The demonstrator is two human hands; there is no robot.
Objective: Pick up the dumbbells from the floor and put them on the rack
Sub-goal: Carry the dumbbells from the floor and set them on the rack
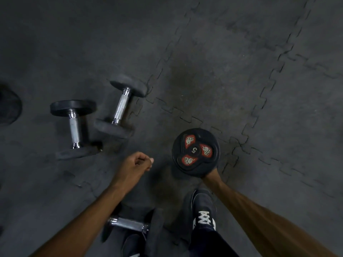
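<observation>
black dumbbell (195, 152) upended, three dumbbells (74, 127) lying

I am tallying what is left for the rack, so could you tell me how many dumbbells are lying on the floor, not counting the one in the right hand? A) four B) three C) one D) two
B: two dumbbells lie side by side to the left, a third lies by the shoes, and the right hand holds the one marked 5.
</observation>
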